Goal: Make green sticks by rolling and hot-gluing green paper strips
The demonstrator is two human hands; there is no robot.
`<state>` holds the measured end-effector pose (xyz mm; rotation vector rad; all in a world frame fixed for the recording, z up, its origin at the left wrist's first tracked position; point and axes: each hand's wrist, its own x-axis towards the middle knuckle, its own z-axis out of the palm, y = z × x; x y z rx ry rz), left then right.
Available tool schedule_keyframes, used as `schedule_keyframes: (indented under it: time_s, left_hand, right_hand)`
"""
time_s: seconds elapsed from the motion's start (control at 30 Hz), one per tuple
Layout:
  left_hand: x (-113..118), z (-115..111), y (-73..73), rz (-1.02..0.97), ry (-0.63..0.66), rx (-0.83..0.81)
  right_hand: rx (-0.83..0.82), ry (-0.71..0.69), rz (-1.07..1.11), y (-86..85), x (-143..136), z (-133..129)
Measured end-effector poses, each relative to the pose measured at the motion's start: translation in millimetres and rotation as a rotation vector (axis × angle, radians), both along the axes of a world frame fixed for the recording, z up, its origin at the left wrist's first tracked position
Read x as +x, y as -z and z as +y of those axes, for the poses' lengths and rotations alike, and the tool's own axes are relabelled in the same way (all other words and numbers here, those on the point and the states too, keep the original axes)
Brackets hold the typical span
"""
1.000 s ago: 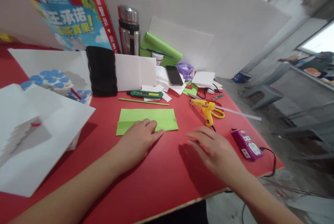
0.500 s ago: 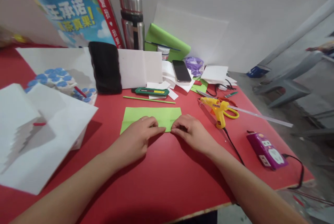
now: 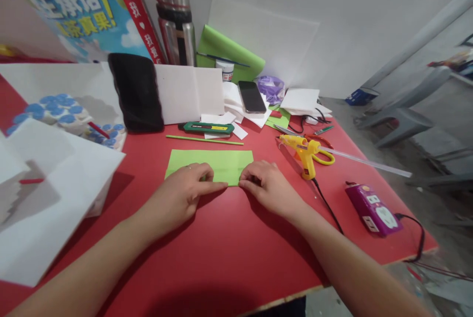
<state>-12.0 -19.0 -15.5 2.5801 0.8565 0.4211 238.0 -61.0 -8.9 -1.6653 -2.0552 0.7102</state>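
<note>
A sheet of light green paper (image 3: 214, 157) lies on the red table in front of me, with a faint crease across it. Its near edge is between the fingers of both hands. My left hand (image 3: 187, 188) is closed on that edge, thumb stretched along it, other fingers curled over the sheet. At the near right corner my right hand (image 3: 269, 185) pinches the paper between thumb and fingertips. Just beyond the sheet is a thin green paper stick (image 3: 205, 140). Behind it sits a green utility knife (image 3: 209, 127).
On the right are a yellow glue gun (image 3: 305, 152) with a cord, scissors (image 3: 323, 158) and a purple power strip (image 3: 375, 208). White paper constructions (image 3: 70, 174) stand at left. A phone (image 3: 252, 96), a black object (image 3: 136, 92) and a steel flask (image 3: 175, 21) are at the back.
The view has shifted slightly, so things appear a little further left. Both hands stay at the paper's near edge with almost the same grip.
</note>
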Motion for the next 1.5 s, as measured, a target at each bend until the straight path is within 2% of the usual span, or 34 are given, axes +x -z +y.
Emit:
schedule_keyframes:
  time_s: [0.13, 0.43, 0.63, 0.7, 0.8, 0.9, 1.0, 1.13, 1.33, 1.5]
  left_hand:
    - [-1.1, 1.8, 4.8, 0.06, 0.028, 0.073]
    - [1.0, 0.6, 1.5, 0.078, 0.028, 0.088]
    - [3.4, 0.7, 2.0, 0.085, 0.022, 0.079]
    - [5.0, -0.5, 1.5, 0.095, 0.021, 0.078]
    - [7.1, -2.7, 1.5, 0.107, 0.012, 0.084]
    - [7.7, -3.9, 2.8, 0.089, 0.019, 0.082]
    - [7.1, -3.6, 4.1, 0.07, 0.031, 0.08]
    - [6.5, -2.6, 4.5, 0.059, 0.038, 0.083]
    - [6.5, -1.8, 4.2, 0.048, 0.044, 0.092]
    - [6.7, -2.0, 3.3, 0.06, 0.049, 0.085]
  right_hand:
    - [-0.013, -0.004, 0.009, -1.8, -0.3, 1.0]
    - [0.033, -0.008, 0.003, 2.8, 5.2, 1.7]
    - [0.117, -0.077, -0.205, -0.6, 9.9, 3.6]
    - [0.198, -0.101, -0.32, -7.7, 12.0, -2.8]
    - [0.401, -0.147, -0.438, -15.8, 8.8, -26.4]
    - [0.504, -0.285, -0.463, -10.1, -5.0, -57.0]
    - [0.477, -0.302, -0.484, 6.1, -18.9, -75.1]
    - [0.398, -0.229, -0.477, 19.6, -21.6, -72.7]
    - [0.266, -0.252, -0.473, 13.8, -18.2, -62.8]
    - [0.235, -0.24, -0.455, 11.5, -17.1, -60.5]
